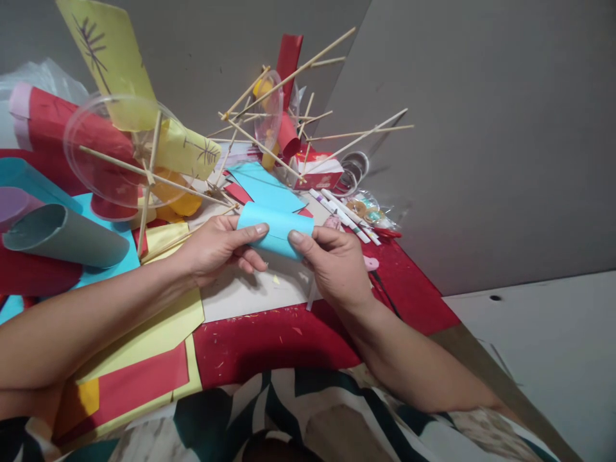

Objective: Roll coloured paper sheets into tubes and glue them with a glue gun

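A light blue paper (275, 229), curled into a short roll, is held between both my hands above a red table cover (269, 343). My left hand (216, 247) grips its left end, thumb on top and fingers curled under. My right hand (334, 263) pinches the right end, thumb pressed on the paper. Under the hands lies a pale cardboard sheet (250, 298) with small paper scraps.
Rolled sheets of paper (67, 234) lie at the left. Clear plastic lids (115, 154) with wooden skewers (289, 77) and yellow painted paper (110, 58) pile up behind. Markers (344, 215) and tape rolls (356, 167) sit right of the pile. Yellow and red sheets (139, 359) lie near me.
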Motion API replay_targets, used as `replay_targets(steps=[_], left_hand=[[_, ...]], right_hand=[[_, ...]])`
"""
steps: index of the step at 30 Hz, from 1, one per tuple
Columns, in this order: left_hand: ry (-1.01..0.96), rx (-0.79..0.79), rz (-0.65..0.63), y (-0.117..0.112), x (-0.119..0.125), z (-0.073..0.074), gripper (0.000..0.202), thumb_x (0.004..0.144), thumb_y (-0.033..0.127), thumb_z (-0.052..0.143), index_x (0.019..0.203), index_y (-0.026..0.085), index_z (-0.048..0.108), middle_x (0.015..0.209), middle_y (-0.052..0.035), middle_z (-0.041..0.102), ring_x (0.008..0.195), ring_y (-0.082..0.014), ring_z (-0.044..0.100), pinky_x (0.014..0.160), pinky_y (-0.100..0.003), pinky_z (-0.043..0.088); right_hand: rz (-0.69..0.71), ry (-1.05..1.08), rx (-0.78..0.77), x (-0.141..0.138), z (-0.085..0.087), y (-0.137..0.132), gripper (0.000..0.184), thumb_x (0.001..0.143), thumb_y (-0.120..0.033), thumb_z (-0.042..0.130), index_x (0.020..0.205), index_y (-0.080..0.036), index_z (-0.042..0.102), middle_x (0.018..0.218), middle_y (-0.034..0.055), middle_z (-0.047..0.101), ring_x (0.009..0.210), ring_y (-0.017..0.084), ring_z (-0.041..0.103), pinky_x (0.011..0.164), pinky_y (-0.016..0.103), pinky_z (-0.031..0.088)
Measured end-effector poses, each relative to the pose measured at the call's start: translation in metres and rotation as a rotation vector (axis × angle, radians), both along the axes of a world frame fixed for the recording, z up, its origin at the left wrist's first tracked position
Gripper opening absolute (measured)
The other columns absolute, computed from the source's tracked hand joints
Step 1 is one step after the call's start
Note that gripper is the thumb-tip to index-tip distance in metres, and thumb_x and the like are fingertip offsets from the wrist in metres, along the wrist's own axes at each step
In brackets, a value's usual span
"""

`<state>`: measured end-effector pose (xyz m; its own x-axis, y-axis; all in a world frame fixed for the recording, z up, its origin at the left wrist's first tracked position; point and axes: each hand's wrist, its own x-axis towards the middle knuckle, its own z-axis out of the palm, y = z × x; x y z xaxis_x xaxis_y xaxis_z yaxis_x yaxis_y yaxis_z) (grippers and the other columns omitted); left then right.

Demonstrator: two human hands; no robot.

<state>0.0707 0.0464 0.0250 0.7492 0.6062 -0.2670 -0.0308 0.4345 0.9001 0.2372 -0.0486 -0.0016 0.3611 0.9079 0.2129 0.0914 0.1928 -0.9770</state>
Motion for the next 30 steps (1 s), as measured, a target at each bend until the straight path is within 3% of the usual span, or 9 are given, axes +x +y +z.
replay_targets(steps=[7, 16, 22, 26, 30], left_hand=[[0.007, 0.028, 0.017, -0.002, 0.001, 0.001, 0.015, 0.084, 0.02, 0.075, 0.076, 0.011, 0.066, 0.053, -0.0008, 0.068, 0.041, -0.0107, 0.063, 0.039, -0.015, 0.051], [0.03, -0.005, 0.097, -0.001, 0.002, 0.002, 0.013, 0.087, 0.019, 0.071, 0.078, 0.012, 0.065, 0.057, -0.0024, 0.071, 0.04, -0.0104, 0.062, 0.039, -0.016, 0.049], [0.023, 0.042, 0.078, -0.003, 0.001, 0.0, 0.016, 0.085, 0.024, 0.074, 0.077, 0.013, 0.065, 0.053, -0.0008, 0.068, 0.042, -0.0104, 0.062, 0.041, -0.015, 0.049], [0.029, 0.153, 0.041, -0.006, -0.002, 0.0, 0.023, 0.083, 0.032, 0.077, 0.076, 0.013, 0.066, 0.054, -0.0026, 0.07, 0.045, -0.0107, 0.064, 0.045, -0.016, 0.052], [0.04, 0.234, 0.028, -0.009, -0.004, 0.0, 0.027, 0.082, 0.037, 0.078, 0.077, 0.013, 0.067, 0.055, -0.0048, 0.072, 0.047, -0.0114, 0.065, 0.048, -0.016, 0.053]], right_hand=[[0.021, -0.02, -0.018, 0.002, -0.003, 0.0, 0.052, 0.085, -0.05, 0.071, 0.05, -0.018, 0.048, 0.049, -0.0065, 0.036, 0.049, 0.006, 0.03, 0.05, 0.025, 0.024], [-0.076, 0.148, -0.037, 0.005, -0.011, 0.004, 0.052, 0.087, -0.067, 0.059, 0.064, -0.021, 0.065, 0.053, -0.0018, 0.055, 0.049, 0.01, 0.045, 0.047, 0.025, 0.03], [-0.029, -0.048, -0.016, 0.0, 0.001, -0.001, 0.054, 0.081, -0.057, 0.073, 0.05, -0.019, 0.05, 0.048, -0.0053, 0.039, 0.05, 0.008, 0.032, 0.05, 0.026, 0.025], [-0.019, -0.013, -0.018, -0.002, 0.004, -0.002, 0.037, 0.076, -0.046, 0.08, 0.057, -0.019, 0.063, 0.05, -0.0061, 0.041, 0.051, 0.007, 0.031, 0.052, 0.026, 0.028], [-0.012, 0.045, -0.029, 0.0, 0.0, 0.0, 0.025, 0.074, -0.044, 0.081, 0.072, -0.02, 0.077, 0.054, -0.0053, 0.049, 0.052, 0.008, 0.034, 0.053, 0.026, 0.031]])
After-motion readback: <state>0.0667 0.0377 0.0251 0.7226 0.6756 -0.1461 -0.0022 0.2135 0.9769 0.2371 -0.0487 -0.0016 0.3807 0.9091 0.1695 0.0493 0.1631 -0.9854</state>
